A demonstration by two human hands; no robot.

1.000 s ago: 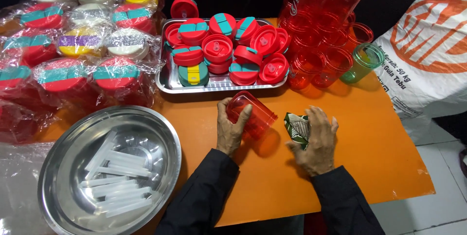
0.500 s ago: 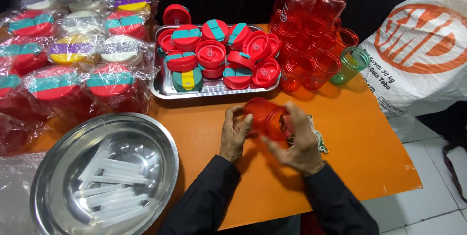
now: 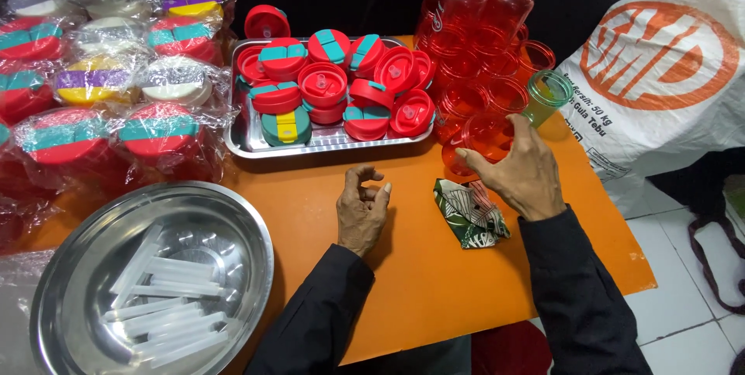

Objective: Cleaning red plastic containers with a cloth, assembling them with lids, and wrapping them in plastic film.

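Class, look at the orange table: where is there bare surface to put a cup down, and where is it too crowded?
Bare: between the steel tray and left hand, and the near right corner beyond the folded cloth. Crowded: wrapped cups left, red cups behind the right hand.

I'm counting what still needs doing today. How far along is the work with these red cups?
Done: wrapped, lidded cups are piled at the left. In hand: the right hand grips a red cup by the stacked bare cups; the left hand rests empty. Left: loose lids fill the tray, and straws lie in the round pan.
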